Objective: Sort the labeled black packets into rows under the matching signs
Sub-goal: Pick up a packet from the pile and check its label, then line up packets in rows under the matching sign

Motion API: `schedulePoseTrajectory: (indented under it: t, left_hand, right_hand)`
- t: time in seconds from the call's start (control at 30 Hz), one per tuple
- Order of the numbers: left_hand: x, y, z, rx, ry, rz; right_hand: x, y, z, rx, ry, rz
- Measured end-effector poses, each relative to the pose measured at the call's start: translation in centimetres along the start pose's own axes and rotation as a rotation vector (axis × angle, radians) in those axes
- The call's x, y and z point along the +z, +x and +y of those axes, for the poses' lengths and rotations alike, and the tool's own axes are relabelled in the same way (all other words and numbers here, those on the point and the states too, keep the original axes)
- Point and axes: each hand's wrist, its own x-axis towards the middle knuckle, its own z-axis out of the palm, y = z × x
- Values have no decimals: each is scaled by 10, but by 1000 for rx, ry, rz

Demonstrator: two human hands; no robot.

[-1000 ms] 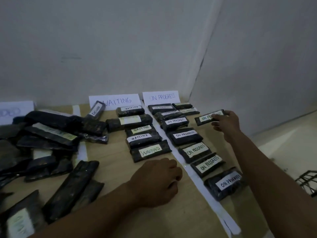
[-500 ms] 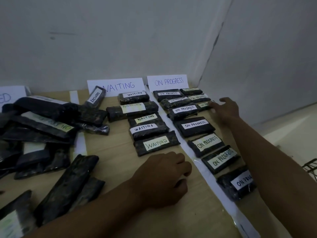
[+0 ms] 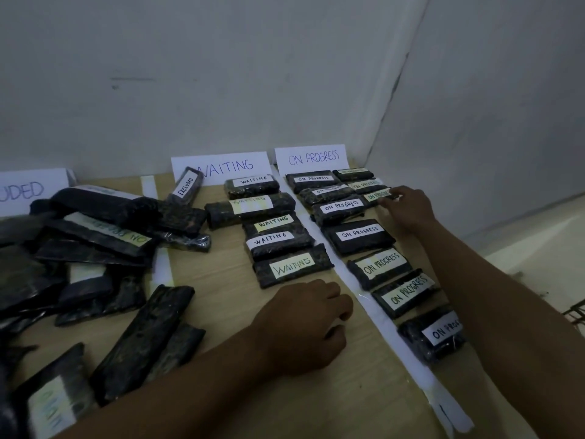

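Your right hand [image 3: 408, 207] reaches to the far right of the light wooden tabletop [image 3: 221, 280], its fingers curled onto the right end of a small black plastic packet with a pale ON PROGRESS label [image 3: 375, 196]. That packet lies third from the far end in a short second column, just right of the main row of ON PROGRESS packets [image 3: 359, 234], which runs from the white paper ON PROGRESS sign [image 3: 313, 158] at the wall back towards you. Your left hand [image 3: 304, 318] rests on the tabletop as a closed fist, holding nothing that shows, just near of the row of WAITING packets [image 3: 278, 239] under the white paper WAITING sign [image 3: 228, 167]. A strip of white tape [image 3: 364, 299] on the tabletop separates the two rows. One black packet labelled EXCLUDED [image 3: 188, 185] leans against the left end of the WAITING sign. At the left lies a loose heap of unsorted black packets [image 3: 95, 236], some with labels facing up, below a partly seen white sign [image 3: 28, 190] at the wall.
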Motion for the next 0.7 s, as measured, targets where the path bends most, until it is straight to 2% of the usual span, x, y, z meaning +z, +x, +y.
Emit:
schedulePoseTrajectory:
  t: [0.17, 0.33, 0.47, 0.57, 0.7]
  left_hand:
    - [-4, -4, 3, 4, 1, 27]
    - [-28, -22, 17, -32, 27, -23]
    - [-69, -70, 21, -66, -3, -88]
    - [-97, -121, 17, -112, -9, -37]
    - [-124, -184, 2, -274, 41, 55]
  right_hand:
    - [-19, -38, -20, -53, 21, 82]
    - [-37, -127, -73, -190, 218, 83]
    - [-28, -209, -113, -372, 317, -23]
    - [-7, -254, -136, -461, 402, -180]
    - [31, -289, -165, -687, 279, -326]
